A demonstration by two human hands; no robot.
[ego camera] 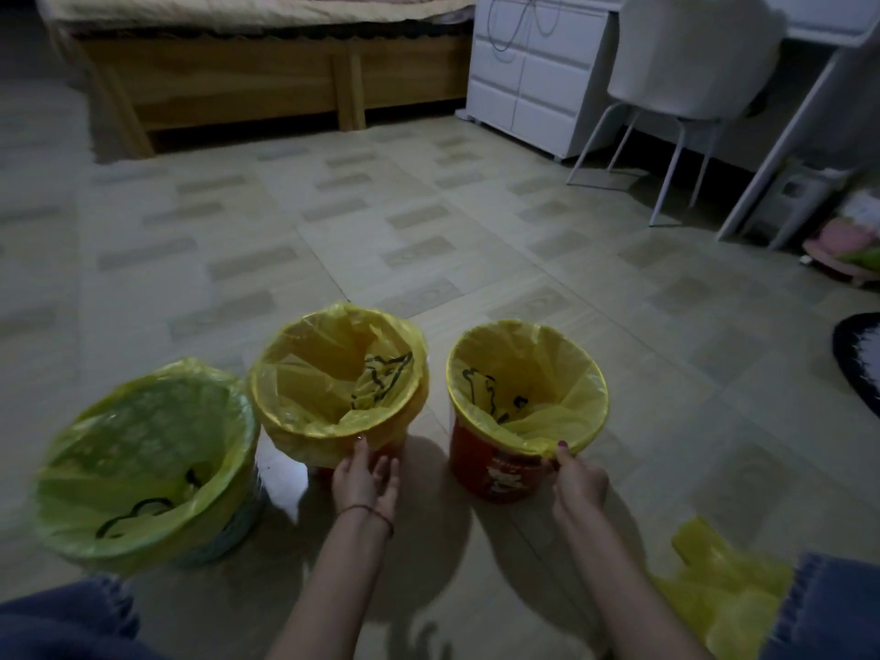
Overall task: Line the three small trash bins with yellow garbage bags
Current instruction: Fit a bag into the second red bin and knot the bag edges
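On the tiled floor (428, 221), three small round bins are standing in a row close to the person, each one wearing a thin yellow plastic garbage bag folded over its rim. Toward eight o'clock, the pale bluish bin (143, 464) is sitting nearest the camera, its liner (157, 421) looking greenish in the dim light. Just beside it, the middle red bin (340, 388) is carrying a liner (305, 373) that is hanging loosely down over most of its side. Toward four o'clock from that one, apart by a narrow gap, the right-hand red printed bin (495, 469) is showing a liner (538, 369) pulled snug around its rim. The left hand (364, 481), with a thin red cord on its wrist, is resting its relaxed, nearly straight fingers (360, 452) against the bag hem on the near side of the middle bin. The right hand (578, 483) is pinching the bag's edge at the near rim of the right-hand bin, its fingers (564, 452) curled on the plastic. At five o'clock, a crumpled pile of spare yellow plastic bags (724, 593) is lying on the floor beside a denim-clad knee (828, 607). At twelve o'clock, a wooden bed frame (266, 88) is standing, and toward one o'clock a white drawer unit (533, 73) and a white chair (685, 59).
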